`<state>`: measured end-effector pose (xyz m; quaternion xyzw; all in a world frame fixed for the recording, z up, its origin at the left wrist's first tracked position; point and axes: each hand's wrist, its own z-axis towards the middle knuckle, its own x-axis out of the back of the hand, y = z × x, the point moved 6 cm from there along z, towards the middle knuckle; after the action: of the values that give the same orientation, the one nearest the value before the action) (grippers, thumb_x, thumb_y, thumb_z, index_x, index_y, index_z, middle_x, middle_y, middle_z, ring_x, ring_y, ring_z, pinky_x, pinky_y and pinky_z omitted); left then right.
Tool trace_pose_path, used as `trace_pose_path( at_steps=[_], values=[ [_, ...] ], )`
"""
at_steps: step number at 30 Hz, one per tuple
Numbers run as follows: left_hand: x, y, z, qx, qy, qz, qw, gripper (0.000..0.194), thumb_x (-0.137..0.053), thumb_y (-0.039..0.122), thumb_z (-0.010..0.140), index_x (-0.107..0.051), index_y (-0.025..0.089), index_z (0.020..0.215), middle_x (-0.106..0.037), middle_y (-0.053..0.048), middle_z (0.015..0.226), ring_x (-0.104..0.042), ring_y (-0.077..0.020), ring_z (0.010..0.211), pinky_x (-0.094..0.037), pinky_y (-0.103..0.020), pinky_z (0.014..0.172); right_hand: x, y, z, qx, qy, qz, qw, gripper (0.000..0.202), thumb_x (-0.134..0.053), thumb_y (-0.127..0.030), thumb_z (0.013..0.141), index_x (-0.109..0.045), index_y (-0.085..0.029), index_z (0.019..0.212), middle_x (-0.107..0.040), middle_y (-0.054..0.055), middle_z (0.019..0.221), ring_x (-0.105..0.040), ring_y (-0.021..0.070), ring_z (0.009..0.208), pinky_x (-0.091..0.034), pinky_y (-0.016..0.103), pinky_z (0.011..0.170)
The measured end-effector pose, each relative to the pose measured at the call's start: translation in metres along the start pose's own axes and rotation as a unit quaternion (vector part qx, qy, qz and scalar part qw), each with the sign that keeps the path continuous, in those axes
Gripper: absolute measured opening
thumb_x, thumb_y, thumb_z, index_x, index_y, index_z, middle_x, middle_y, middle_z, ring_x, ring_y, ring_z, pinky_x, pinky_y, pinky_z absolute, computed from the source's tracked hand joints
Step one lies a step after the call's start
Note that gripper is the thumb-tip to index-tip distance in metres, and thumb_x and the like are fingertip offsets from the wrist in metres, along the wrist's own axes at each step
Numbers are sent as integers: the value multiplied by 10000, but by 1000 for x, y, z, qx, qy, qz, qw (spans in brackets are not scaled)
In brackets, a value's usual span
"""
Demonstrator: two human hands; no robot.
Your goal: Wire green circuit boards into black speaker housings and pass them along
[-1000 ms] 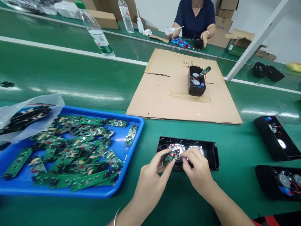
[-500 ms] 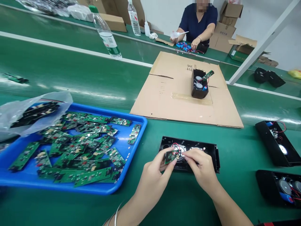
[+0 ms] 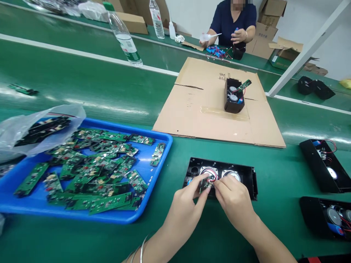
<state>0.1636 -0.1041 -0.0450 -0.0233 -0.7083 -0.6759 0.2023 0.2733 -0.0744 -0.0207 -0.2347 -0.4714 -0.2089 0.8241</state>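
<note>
My left hand [image 3: 186, 204] pinches a small green circuit board [image 3: 203, 183] between thumb and fingers, tilted above an open black speaker housing [image 3: 248, 182]. Red and black wires [image 3: 210, 173] loop over the board's upper side. At the board's right end, the fingertips of my right hand [image 3: 233, 193] are pressed together; what they grip is hidden. Two round speakers sit inside the housing: the left speaker [image 3: 204, 170] lies partly behind my left fingers, the right speaker [image 3: 232, 174] behind my right hand. A bit of blue [image 3: 189, 181] shows at the housing's left end.
To the left, a blue tray [image 3: 164, 146] holds many green boards and a plastic bag [image 3: 74, 113]. Ahead lies flat cardboard [image 3: 178, 113] bearing another housing [image 3: 233, 106]. More housings [image 3: 312, 215] stand at right. Across the bench, a person [image 3: 230, 22] handles a white squeeze bottle [image 3: 207, 37].
The board in my left hand has turned more edge-on, and my right fingers have closed in tighter against its right end. The person opposite has lifted one hand with something blue.
</note>
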Motion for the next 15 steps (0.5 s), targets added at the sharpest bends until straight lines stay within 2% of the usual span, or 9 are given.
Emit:
trace_pose_path(
  at_steps=[4, 9, 11, 15],
  values=[
    [-5, 4, -6, -59, 14, 73, 995, 256, -461, 208, 848, -623, 187, 1044, -733, -49, 961, -701, -189, 820, -575, -265, 729, 0, -5, -2, -22, -4, -64, 998, 339, -379, -30, 880, -583, -141, 633, -508, 31, 567, -419, 148, 536, -333, 280, 478],
    [-7, 2, -7, -55, 5, 85, 995, 251, -454, 223, 852, -618, 191, 1038, -730, -58, 973, -696, -202, 844, -572, -286, 736, -1, -7, -3, -25, 3, -69, 997, 387, -334, -27, 886, -558, -164, 603, -500, 28, 552, -426, 150, 517, -320, 281, 462],
    [-6, 2, -6, -38, -1, 73, 997, 247, -463, 236, 847, -613, 189, 1038, -726, -64, 979, -692, -206, 849, -573, -299, 742, 0, -2, -5, -43, 10, -30, 999, 355, -343, -38, 894, -588, -154, 665, -558, 40, 593, -479, 153, 547, -359, 276, 481],
    [-5, 0, -3, 13, -26, 14, 999, 227, -498, 263, 829, -614, 194, 1011, -725, -58, 919, -687, -206, 840, -582, -302, 728, 0, 14, -8, -109, 21, 136, 984, 215, -432, -144, 917, -619, -162, 811, -652, 27, 694, -572, 139, 627, -450, 253, 579]
  ],
)
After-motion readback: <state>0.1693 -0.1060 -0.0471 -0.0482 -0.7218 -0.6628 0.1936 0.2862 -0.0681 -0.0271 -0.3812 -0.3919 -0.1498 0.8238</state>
